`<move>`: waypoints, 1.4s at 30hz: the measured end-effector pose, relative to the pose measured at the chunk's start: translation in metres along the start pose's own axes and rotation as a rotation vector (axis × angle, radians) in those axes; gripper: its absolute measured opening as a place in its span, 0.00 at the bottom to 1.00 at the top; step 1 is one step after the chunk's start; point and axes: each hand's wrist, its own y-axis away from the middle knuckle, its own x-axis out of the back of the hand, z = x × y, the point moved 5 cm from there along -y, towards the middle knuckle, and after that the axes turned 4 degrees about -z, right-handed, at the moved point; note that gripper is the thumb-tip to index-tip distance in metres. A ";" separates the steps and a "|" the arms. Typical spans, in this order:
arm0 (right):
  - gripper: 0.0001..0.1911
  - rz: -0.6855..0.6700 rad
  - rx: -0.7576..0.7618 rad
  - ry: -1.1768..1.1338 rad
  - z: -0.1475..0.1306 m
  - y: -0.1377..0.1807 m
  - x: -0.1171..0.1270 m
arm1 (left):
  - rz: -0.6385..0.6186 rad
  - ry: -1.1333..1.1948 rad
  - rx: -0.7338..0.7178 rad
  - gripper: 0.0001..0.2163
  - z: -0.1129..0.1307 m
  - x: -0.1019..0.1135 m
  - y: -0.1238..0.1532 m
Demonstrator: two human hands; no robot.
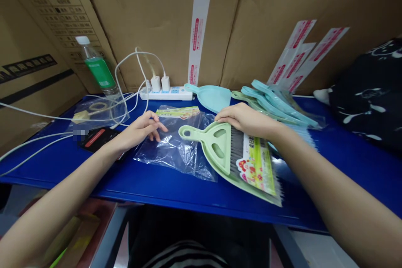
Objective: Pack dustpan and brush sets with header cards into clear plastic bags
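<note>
My right hand (pixel 245 119) is closed on the far edge of a light green dustpan (pixel 216 163). A matching green hand brush (pixel 222 146) with dark bristles lies nested in the pan, handles together pointing left. A printed yellow-green card (pixel 259 165) covers part of the bristles. Flat on the table, left of the set, lies a clear plastic bag (pixel 176 150) with a printed header strip (pixel 177 112). My left hand (pixel 146 127) hovers at or touches the bag's left side, fingers bent and apart, with nothing in them; contact is unclear.
On the blue table (pixel 150 184), a blue dustpan (pixel 213 97) and several bagged brush sets (pixel 279 102) lie behind my right hand. A power strip (pixel 172 93) with white cables, a bottle (pixel 100 71) and a tape roll (pixel 97 108) stand left. Cardboard boxes (pixel 150 21) wall the back.
</note>
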 end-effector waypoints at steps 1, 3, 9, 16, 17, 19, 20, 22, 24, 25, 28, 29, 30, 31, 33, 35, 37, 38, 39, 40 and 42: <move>0.16 -0.003 -0.007 0.002 0.000 -0.001 -0.001 | -0.004 0.000 -0.001 0.07 0.000 -0.001 0.000; 0.15 -0.016 -0.023 0.003 -0.001 -0.003 -0.004 | -0.013 0.001 0.002 0.07 -0.002 -0.002 0.000; 0.14 0.036 -0.084 0.000 -0.006 -0.004 0.000 | -0.016 0.046 -0.001 0.05 -0.003 -0.005 0.000; 0.15 0.011 -0.053 -0.015 -0.017 -0.006 -0.004 | -0.025 0.025 0.018 0.05 0.005 -0.008 0.004; 0.15 -0.002 -0.045 -0.011 -0.017 -0.007 -0.006 | -0.028 0.016 0.015 0.05 0.006 -0.008 0.004; 0.16 -0.024 -0.038 0.002 -0.017 -0.008 -0.010 | -0.031 0.005 0.009 0.06 0.007 -0.007 0.004; 0.16 -0.029 -0.035 0.010 -0.016 -0.008 -0.011 | -0.033 0.004 0.004 0.07 0.007 -0.007 0.004; 0.17 -0.028 -0.019 0.025 -0.015 -0.008 -0.011 | -0.051 0.012 -0.008 0.08 0.006 -0.006 0.003; 0.17 -0.011 0.009 0.032 -0.015 -0.008 -0.011 | -0.085 0.033 -0.012 0.10 0.005 -0.008 0.003; 0.18 0.000 0.021 0.032 -0.015 -0.008 -0.011 | -0.098 0.045 -0.009 0.10 0.004 -0.009 0.003; 0.18 0.026 0.046 0.019 -0.017 -0.008 -0.011 | -0.099 0.077 0.012 0.11 0.003 -0.010 0.002; 0.18 0.034 0.050 0.010 -0.017 -0.009 -0.012 | -0.090 0.080 0.023 0.12 0.002 -0.010 0.001; 0.17 0.044 0.051 0.002 -0.018 -0.010 -0.013 | -0.083 0.079 0.036 0.12 0.002 -0.011 0.001; 0.17 0.054 0.051 -0.008 -0.019 -0.010 -0.014 | -0.078 0.076 0.047 0.12 0.001 -0.011 0.001; 0.16 0.069 0.038 -0.030 -0.020 -0.012 -0.017 | -0.070 0.067 0.060 0.11 0.001 -0.011 0.000; 0.16 0.071 0.017 -0.055 -0.021 -0.013 -0.020 | -0.064 0.062 0.063 0.12 0.001 -0.011 0.000; 0.15 0.065 -0.007 -0.084 -0.021 -0.013 -0.022 | -0.054 0.054 0.071 0.13 0.001 -0.011 0.000; 0.15 0.060 -0.017 -0.095 -0.020 -0.013 -0.023 | -0.046 0.045 0.077 0.13 0.001 -0.010 0.000; 0.15 0.053 -0.026 -0.100 -0.020 -0.012 -0.024 | -0.037 0.033 0.082 0.13 0.001 -0.010 0.001; 0.15 0.045 -0.034 -0.098 -0.019 -0.012 -0.024 | -0.025 0.019 0.084 0.13 0.001 -0.009 0.001; 0.15 0.035 -0.056 -0.073 -0.017 -0.010 -0.024 | -0.003 -0.012 0.081 0.13 0.001 -0.006 0.001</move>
